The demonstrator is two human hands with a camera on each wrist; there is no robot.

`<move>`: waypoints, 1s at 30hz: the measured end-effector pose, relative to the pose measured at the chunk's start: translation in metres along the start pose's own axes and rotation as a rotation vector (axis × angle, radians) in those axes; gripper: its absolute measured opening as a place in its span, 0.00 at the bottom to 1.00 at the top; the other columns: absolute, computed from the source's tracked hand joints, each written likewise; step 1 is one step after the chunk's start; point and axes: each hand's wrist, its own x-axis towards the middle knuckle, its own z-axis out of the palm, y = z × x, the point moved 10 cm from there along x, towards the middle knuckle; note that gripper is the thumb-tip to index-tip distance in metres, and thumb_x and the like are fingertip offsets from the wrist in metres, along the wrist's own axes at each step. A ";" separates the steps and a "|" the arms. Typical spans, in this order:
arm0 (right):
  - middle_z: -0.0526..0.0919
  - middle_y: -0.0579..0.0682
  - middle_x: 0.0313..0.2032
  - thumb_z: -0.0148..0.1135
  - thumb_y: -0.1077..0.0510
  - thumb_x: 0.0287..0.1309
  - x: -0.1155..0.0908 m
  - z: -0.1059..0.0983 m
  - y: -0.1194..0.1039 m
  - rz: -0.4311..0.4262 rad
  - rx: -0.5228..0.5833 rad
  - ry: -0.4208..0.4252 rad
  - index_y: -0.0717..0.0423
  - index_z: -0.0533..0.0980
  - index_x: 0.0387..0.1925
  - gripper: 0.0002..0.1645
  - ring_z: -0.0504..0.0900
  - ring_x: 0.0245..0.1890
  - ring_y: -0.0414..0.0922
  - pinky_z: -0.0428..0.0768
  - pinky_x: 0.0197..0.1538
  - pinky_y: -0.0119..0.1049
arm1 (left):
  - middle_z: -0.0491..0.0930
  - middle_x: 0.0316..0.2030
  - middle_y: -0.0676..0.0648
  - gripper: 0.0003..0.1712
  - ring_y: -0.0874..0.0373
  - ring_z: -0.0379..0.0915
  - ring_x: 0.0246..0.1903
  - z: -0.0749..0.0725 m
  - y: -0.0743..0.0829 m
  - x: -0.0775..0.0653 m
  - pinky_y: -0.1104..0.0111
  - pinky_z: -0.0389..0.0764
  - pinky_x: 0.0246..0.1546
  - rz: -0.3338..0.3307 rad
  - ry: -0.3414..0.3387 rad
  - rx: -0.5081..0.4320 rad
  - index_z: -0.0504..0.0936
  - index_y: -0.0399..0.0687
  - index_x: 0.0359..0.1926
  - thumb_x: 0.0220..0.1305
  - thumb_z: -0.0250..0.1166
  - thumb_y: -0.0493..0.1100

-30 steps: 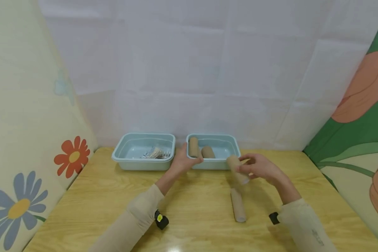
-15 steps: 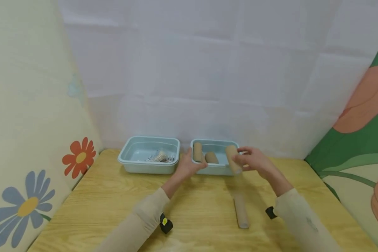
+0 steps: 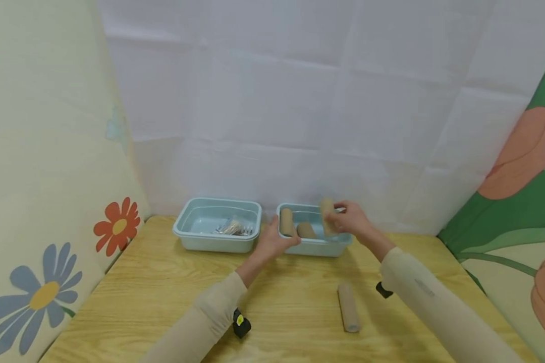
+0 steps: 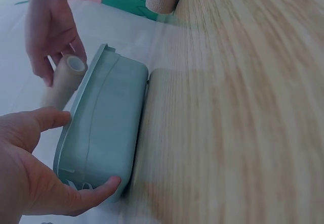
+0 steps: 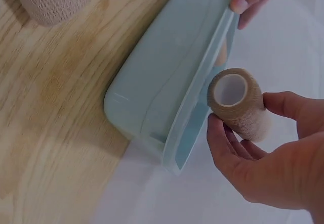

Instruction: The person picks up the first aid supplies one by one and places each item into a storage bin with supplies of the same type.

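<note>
My right hand [image 3: 351, 219] pinches a tan bandage roll [image 5: 242, 107] between thumb and fingers. In the right wrist view the roll's pale hollow core faces the camera. It is held over the right part of a light-blue plastic box [image 3: 318, 248]. My left hand [image 3: 272, 243] grips that box at its left end, thumb on the rim [image 4: 83, 95] and a finger against the lower side. Inside the box, one bandage roll [image 3: 286, 222] leans at the left and another roll [image 3: 306, 231] lies beside it. A further bandage roll [image 3: 348, 307] lies on the table.
A second light-blue box [image 3: 218, 244] stands to the left, with thin pale sticks [image 3: 232, 228] and shiny items inside. A white sheet [image 3: 263, 101] hangs directly behind both boxes. The wooden table [image 3: 290, 322] has flower-patterned walls at both sides.
My right hand has carried its bandage roll up and left, from the box's front right corner to over the box. My left hand keeps its grip. The head view has shifted slightly.
</note>
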 end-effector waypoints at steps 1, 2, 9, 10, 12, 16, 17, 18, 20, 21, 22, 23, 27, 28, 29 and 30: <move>0.76 0.69 0.54 0.66 0.56 0.65 0.001 0.001 -0.001 -0.005 -0.024 0.007 0.70 0.65 0.68 0.37 0.81 0.48 0.58 0.85 0.45 0.48 | 0.54 0.72 0.24 0.64 0.32 0.52 0.71 0.001 0.000 0.000 0.47 0.58 0.70 0.000 -0.002 0.002 0.47 0.28 0.78 0.55 0.76 0.52; 0.77 0.69 0.53 0.66 0.56 0.64 0.003 0.002 -0.001 -0.003 -0.051 0.012 0.71 0.66 0.67 0.37 0.82 0.47 0.58 0.85 0.44 0.47 | 0.54 0.73 0.24 0.64 0.32 0.52 0.72 0.001 0.000 0.000 0.47 0.58 0.70 -0.002 -0.005 0.003 0.47 0.29 0.78 0.55 0.76 0.52; 0.77 0.70 0.54 0.62 0.59 0.62 0.012 0.011 0.008 0.034 -0.214 0.034 0.75 0.67 0.65 0.34 0.83 0.45 0.59 0.86 0.40 0.44 | 0.54 0.73 0.25 0.63 0.33 0.52 0.72 0.006 -0.001 0.002 0.47 0.58 0.70 0.007 -0.016 0.024 0.47 0.29 0.78 0.56 0.76 0.53; 0.77 0.70 0.53 0.62 0.59 0.62 0.012 0.012 0.011 0.043 -0.226 0.031 0.75 0.66 0.66 0.35 0.83 0.45 0.58 0.86 0.41 0.45 | 0.54 0.73 0.25 0.63 0.33 0.52 0.72 0.007 -0.001 0.002 0.47 0.58 0.70 0.004 -0.020 0.023 0.47 0.29 0.78 0.57 0.75 0.53; 0.78 0.69 0.52 0.60 0.59 0.64 0.013 0.014 0.015 0.060 -0.235 0.019 0.75 0.65 0.67 0.35 0.84 0.44 0.58 0.85 0.45 0.47 | 0.53 0.73 0.25 0.63 0.33 0.51 0.72 0.009 -0.002 0.002 0.47 0.57 0.70 0.001 -0.031 0.022 0.46 0.30 0.78 0.57 0.75 0.53; 0.79 0.66 0.50 0.58 0.59 0.68 0.009 0.016 0.016 0.063 -0.221 -0.007 0.73 0.64 0.69 0.34 0.84 0.44 0.57 0.83 0.50 0.52 | 0.52 0.73 0.25 0.63 0.32 0.51 0.72 0.011 -0.001 0.001 0.46 0.57 0.70 -0.002 -0.042 0.020 0.46 0.30 0.78 0.57 0.75 0.54; 0.79 0.66 0.50 0.58 0.59 0.69 0.007 0.016 0.015 0.057 -0.208 -0.011 0.73 0.64 0.68 0.33 0.83 0.44 0.58 0.83 0.49 0.51 | 0.53 0.73 0.25 0.63 0.32 0.51 0.72 0.010 -0.001 0.000 0.46 0.57 0.70 -0.002 -0.039 0.020 0.46 0.30 0.78 0.57 0.75 0.53; 0.79 0.66 0.51 0.58 0.60 0.68 0.006 0.016 0.013 0.048 -0.201 -0.012 0.73 0.65 0.68 0.32 0.83 0.44 0.58 0.83 0.48 0.51 | 0.53 0.73 0.25 0.63 0.32 0.51 0.72 0.009 0.000 0.000 0.46 0.57 0.70 -0.003 -0.036 0.019 0.46 0.30 0.78 0.57 0.75 0.53; 0.79 0.67 0.52 0.58 0.61 0.67 0.002 0.017 0.009 0.030 -0.189 -0.020 0.73 0.67 0.66 0.30 0.83 0.45 0.60 0.84 0.46 0.50 | 0.53 0.73 0.25 0.63 0.32 0.51 0.72 0.008 0.000 0.000 0.46 0.57 0.70 0.001 -0.028 0.021 0.47 0.30 0.78 0.57 0.75 0.53; 0.79 0.68 0.53 0.58 0.62 0.66 0.000 0.017 0.008 0.025 -0.178 -0.022 0.74 0.68 0.65 0.30 0.83 0.45 0.60 0.84 0.45 0.49 | 0.53 0.73 0.25 0.63 0.33 0.51 0.72 0.008 0.000 0.000 0.47 0.57 0.70 0.001 -0.026 0.021 0.47 0.30 0.78 0.57 0.75 0.53; 0.79 0.68 0.53 0.57 0.62 0.66 -0.002 0.016 0.007 0.022 -0.170 -0.025 0.73 0.69 0.65 0.29 0.83 0.46 0.61 0.84 0.44 0.49 | 0.53 0.73 0.25 0.62 0.33 0.51 0.72 0.007 0.000 0.000 0.47 0.57 0.70 0.004 -0.023 0.017 0.47 0.30 0.78 0.57 0.75 0.52; 0.80 0.68 0.53 0.57 0.61 0.66 -0.005 0.016 0.006 0.015 -0.170 -0.028 0.73 0.69 0.64 0.29 0.83 0.46 0.61 0.84 0.43 0.48 | 0.53 0.73 0.25 0.62 0.33 0.51 0.72 0.007 -0.001 0.001 0.47 0.57 0.70 0.007 -0.022 0.018 0.47 0.29 0.78 0.57 0.75 0.52; 0.80 0.68 0.53 0.57 0.60 0.69 -0.020 0.013 -0.001 -0.020 -0.156 -0.036 0.72 0.71 0.63 0.26 0.82 0.49 0.63 0.85 0.45 0.50 | 0.55 0.72 0.25 0.62 0.33 0.53 0.71 0.006 -0.002 0.002 0.47 0.58 0.70 0.015 -0.012 0.031 0.48 0.29 0.78 0.56 0.75 0.53; 0.80 0.67 0.53 0.57 0.59 0.70 -0.023 0.011 -0.003 -0.031 -0.151 -0.039 0.71 0.71 0.63 0.25 0.81 0.50 0.64 0.84 0.46 0.50 | 0.55 0.72 0.24 0.63 0.32 0.53 0.71 0.004 -0.001 0.001 0.47 0.59 0.70 0.016 -0.006 0.034 0.48 0.28 0.78 0.56 0.75 0.53; 0.79 0.67 0.53 0.56 0.59 0.71 -0.027 0.010 -0.005 -0.046 -0.151 -0.040 0.72 0.72 0.62 0.25 0.81 0.49 0.63 0.84 0.46 0.51 | 0.56 0.72 0.24 0.63 0.32 0.54 0.71 0.003 -0.001 0.001 0.47 0.59 0.70 0.013 -0.003 0.042 0.48 0.29 0.78 0.55 0.75 0.54; 0.80 0.67 0.53 0.56 0.59 0.71 -0.030 0.008 -0.006 -0.056 -0.149 -0.037 0.71 0.72 0.62 0.25 0.82 0.49 0.63 0.84 0.47 0.51 | 0.56 0.72 0.24 0.63 0.32 0.54 0.70 0.002 0.000 0.001 0.47 0.59 0.70 0.013 0.000 0.046 0.48 0.29 0.78 0.55 0.75 0.54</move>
